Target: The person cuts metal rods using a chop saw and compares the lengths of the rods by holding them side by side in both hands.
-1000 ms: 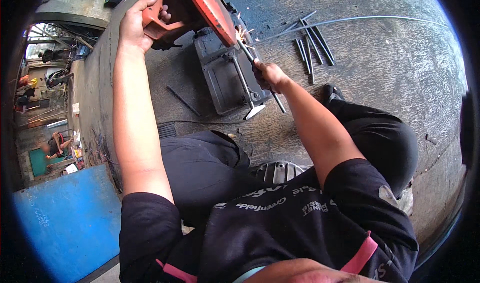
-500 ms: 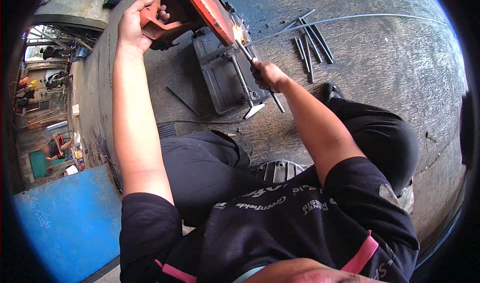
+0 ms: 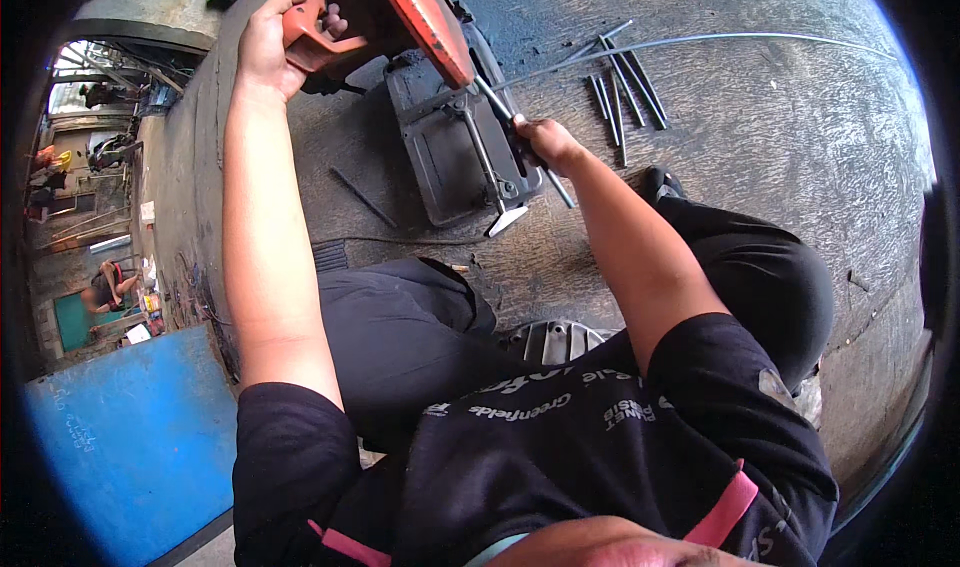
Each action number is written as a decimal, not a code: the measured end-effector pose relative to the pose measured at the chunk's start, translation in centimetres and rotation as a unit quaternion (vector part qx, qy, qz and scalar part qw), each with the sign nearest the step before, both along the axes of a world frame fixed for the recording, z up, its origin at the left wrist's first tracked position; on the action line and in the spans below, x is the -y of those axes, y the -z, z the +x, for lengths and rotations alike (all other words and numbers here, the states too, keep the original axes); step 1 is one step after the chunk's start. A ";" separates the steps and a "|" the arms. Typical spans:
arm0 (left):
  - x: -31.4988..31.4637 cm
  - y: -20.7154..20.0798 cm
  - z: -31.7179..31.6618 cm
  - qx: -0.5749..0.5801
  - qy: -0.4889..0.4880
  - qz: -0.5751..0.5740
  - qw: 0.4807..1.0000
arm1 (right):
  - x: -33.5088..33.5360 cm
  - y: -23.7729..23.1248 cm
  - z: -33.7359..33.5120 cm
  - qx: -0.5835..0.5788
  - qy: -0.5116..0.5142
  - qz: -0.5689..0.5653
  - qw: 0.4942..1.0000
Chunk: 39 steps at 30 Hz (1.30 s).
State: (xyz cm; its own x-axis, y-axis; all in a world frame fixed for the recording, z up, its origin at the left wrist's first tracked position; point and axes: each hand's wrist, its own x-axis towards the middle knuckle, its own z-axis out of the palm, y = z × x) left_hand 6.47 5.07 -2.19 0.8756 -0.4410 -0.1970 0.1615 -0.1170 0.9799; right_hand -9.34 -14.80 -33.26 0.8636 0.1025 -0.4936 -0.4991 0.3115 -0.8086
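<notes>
My left hand (image 3: 270, 42) is closed round the orange-red handle (image 3: 318, 39) of a cut-off saw. The saw's red blade guard (image 3: 425, 22) tilts over a dark grey base (image 3: 445, 162) that carries a clamp screw (image 3: 482, 157) with a white-edged lever. My right hand (image 3: 543, 144) grips a thin metal rod (image 3: 492, 97). The rod's upper end lies right at the low tip of the guard, and its lower end sticks out below my hand. The guard hides the blade, and whether the rod touches it I cannot tell.
Several cut rods (image 3: 625, 87) lie on the concrete floor to the right, and a single rod (image 3: 362, 197) lies left of the base. A long thin rod (image 3: 740, 36) stretches to the right. A blue panel (image 3: 130, 427) stands lower left; beyond it a person (image 3: 112, 285) sits.
The sparks at the guard's tip are gone. The rod in my right hand has shifted slightly, its lower end now a little higher and further right.
</notes>
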 end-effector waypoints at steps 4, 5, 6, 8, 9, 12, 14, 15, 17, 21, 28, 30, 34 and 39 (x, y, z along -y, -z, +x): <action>-0.2 0.1 0.7 -0.007 0.025 -0.018 0.999 | 0.7 1.0 0.5 -0.010 0.035 0.019 0.999; -0.3 0.0 0.9 -0.009 0.037 -0.029 0.999 | 0.8 1.0 0.5 -0.027 0.037 0.078 0.996; -0.6 -0.1 1.2 -0.029 0.051 -0.035 0.998 | 0.7 1.0 0.5 -0.018 0.035 0.052 0.998; -0.7 0.0 1.1 -0.024 0.047 -0.029 0.998 | 0.3 0.6 0.4 -0.019 0.035 0.038 0.998; -0.7 0.0 1.0 -0.017 0.044 -0.022 0.999 | 0.2 0.3 0.3 -0.018 0.035 0.024 0.999; -0.5 0.1 1.0 -0.028 0.028 -0.025 0.999 | 0.5 0.1 0.3 -0.030 0.023 -0.014 0.999; -0.7 0.2 1.1 -0.026 0.038 -0.039 0.998 | 0.7 -0.3 0.4 -0.030 0.016 -0.029 0.999; -0.9 0.2 1.1 -0.025 0.049 -0.055 0.997 | 0.7 -0.5 0.4 -0.030 0.010 -0.045 0.998; -0.2 0.3 0.6 -0.009 0.038 -0.040 0.998 | 1.0 0.7 0.7 -0.020 0.009 -0.086 0.996; -0.4 0.1 0.3 0.003 0.025 -0.018 1.000 | -0.1 -0.8 1.0 0.005 0.006 -0.140 0.990; -0.7 0.4 1.1 -0.006 0.044 -0.038 0.998 | 0.0 -2.0 0.7 0.003 -0.032 -0.161 0.986; -0.6 0.4 0.9 -0.004 0.043 -0.039 0.998 | 0.1 -2.0 0.6 0.001 -0.037 -0.157 0.987; -0.5 0.4 1.0 -0.003 0.052 -0.045 0.998 | 0.2 -1.5 1.1 0.001 -0.041 -0.201 0.979; -0.7 0.3 1.2 -0.013 0.031 -0.033 0.999 | 0.0 -2.1 1.3 0.007 -0.031 -0.251 0.967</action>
State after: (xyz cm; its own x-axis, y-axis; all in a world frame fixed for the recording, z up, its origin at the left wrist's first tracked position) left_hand 7.65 5.81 -2.48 0.8410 -0.5072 -0.1883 0.1819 -0.0626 0.9813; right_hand -8.02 -14.79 -31.15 0.8701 -0.0959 -0.4834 -0.4928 -0.1531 -0.8566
